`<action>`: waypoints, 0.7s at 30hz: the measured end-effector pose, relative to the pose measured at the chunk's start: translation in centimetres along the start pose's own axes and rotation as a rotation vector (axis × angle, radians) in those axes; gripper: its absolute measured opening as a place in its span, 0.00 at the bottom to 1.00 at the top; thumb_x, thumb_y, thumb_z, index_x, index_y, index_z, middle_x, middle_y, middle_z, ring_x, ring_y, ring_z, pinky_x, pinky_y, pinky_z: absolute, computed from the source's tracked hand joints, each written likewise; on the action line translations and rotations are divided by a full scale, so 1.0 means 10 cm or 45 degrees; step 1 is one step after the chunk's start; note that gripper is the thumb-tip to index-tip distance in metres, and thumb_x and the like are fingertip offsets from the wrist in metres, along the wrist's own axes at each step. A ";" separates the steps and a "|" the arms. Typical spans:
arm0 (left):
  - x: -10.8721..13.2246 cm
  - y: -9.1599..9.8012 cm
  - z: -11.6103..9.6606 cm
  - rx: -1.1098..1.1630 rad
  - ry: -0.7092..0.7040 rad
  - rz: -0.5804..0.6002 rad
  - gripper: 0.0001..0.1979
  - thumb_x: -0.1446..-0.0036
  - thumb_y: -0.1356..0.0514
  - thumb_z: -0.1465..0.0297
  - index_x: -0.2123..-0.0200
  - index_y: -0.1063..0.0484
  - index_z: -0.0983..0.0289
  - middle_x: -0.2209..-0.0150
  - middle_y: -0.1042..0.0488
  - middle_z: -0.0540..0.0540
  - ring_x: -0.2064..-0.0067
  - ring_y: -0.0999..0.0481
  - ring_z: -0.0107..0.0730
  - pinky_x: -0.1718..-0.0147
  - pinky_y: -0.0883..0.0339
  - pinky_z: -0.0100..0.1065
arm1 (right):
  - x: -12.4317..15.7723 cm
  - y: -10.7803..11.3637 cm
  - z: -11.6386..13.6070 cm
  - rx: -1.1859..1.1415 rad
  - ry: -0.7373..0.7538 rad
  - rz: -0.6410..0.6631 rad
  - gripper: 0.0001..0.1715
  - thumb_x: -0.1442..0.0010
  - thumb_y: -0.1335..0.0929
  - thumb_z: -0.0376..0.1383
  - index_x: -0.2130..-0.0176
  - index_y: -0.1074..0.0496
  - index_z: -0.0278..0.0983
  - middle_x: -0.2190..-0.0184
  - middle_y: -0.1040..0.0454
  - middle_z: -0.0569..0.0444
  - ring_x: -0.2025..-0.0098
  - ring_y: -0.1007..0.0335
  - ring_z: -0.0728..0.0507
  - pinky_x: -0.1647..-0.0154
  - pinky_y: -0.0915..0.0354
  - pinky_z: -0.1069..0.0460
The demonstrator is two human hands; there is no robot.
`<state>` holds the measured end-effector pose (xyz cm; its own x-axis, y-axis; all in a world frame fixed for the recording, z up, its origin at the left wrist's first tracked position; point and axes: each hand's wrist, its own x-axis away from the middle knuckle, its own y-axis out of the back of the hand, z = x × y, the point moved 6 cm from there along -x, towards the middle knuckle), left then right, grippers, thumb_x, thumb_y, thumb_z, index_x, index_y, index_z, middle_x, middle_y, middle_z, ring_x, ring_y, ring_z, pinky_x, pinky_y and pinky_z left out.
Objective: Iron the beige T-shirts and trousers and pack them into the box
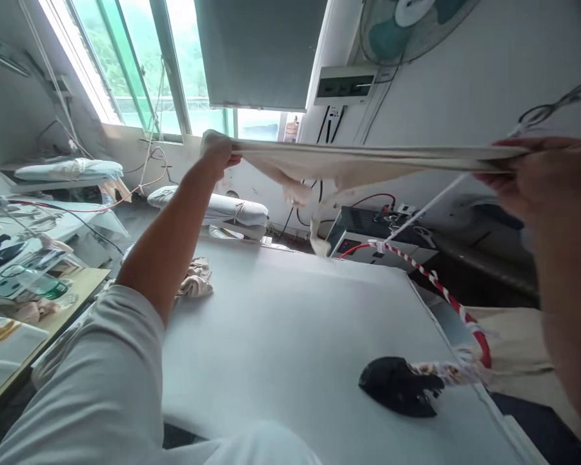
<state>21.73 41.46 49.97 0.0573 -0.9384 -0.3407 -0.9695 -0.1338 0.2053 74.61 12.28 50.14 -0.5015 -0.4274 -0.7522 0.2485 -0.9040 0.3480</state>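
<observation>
A thin cream garment [348, 165] is stretched taut and level above the ironing table [281, 323], with loose parts dangling below its edge. Its left end is gripped in my left hand [217, 154], the arm reaching far forward. My right hand [518, 171], blurred, closes on the other end. What kind of garment it is, I cannot tell. On the table's right side lies a black iron [401, 387], its handle wrapped in patterned cloth, apart from both hands. A crumpled beige cloth [196, 279] rests at the left, beyond my forearm.
A red-and-white wrapped hose [445, 294] runs to the iron from a suspended cord. Behind the table stands a dark machine box [368, 236]. Padded pressing arms [213, 205] are at the back left. A bottle [39, 284] lies on the left-hand bench [84, 290].
</observation>
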 end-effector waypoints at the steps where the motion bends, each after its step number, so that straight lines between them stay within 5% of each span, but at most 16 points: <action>1: 0.12 0.01 0.09 -0.102 -0.043 -0.008 0.11 0.27 0.38 0.73 0.44 0.26 0.70 0.48 0.19 0.66 0.55 0.15 0.39 0.52 0.18 0.43 | 0.20 -0.05 -0.06 -0.056 -0.191 0.004 0.31 0.21 0.39 0.39 0.35 0.29 0.15 0.46 0.21 0.22 0.59 0.17 0.44 0.62 0.29 0.46; 4: 0.73 0.14 0.53 -0.637 -0.283 0.021 0.15 0.26 0.44 0.78 0.39 0.28 0.71 0.44 0.21 0.66 0.44 0.19 0.44 0.39 0.27 0.51 | 1.12 -0.12 -0.14 0.158 -0.493 0.080 0.23 0.31 0.30 0.26 0.39 0.22 0.19 0.46 0.20 0.23 0.54 0.18 0.41 0.56 0.31 0.46; 9: 1.94 0.55 1.60 -1.200 -0.465 0.292 0.19 0.28 0.47 0.77 0.39 0.25 0.68 0.46 0.20 0.67 0.45 0.19 0.49 0.42 0.27 0.47 | 2.76 -0.18 -0.22 1.035 -0.181 0.530 0.18 0.29 0.30 0.33 0.45 0.17 0.30 0.54 0.17 0.29 0.53 0.21 0.32 0.56 0.39 0.43; 17: 3.48 1.41 3.16 -1.447 -0.406 0.537 0.24 0.28 0.46 0.68 0.34 0.26 0.67 0.48 0.19 0.69 0.45 0.18 0.54 0.47 0.25 0.45 | 5.09 -0.45 -1.02 0.820 -0.631 0.694 0.10 0.37 0.31 0.35 0.59 0.19 0.34 0.69 0.23 0.45 0.69 0.39 0.43 0.64 0.49 0.49; 21: 4.04 1.71 3.82 -1.602 -0.253 0.688 0.25 0.27 0.47 0.69 0.32 0.25 0.66 0.53 0.19 0.68 0.51 0.19 0.53 0.52 0.26 0.43 | 6.31 -0.26 -1.17 0.745 -0.578 0.875 0.13 0.38 0.29 0.39 0.56 0.19 0.35 0.67 0.24 0.47 0.67 0.38 0.43 0.64 0.50 0.50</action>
<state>-1.65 13.41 4.66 -0.3907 -0.9188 -0.0563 0.0109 -0.0657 0.9978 52.04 -12.22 -4.78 -0.7010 -0.7119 -0.0434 0.2180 -0.2718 0.9373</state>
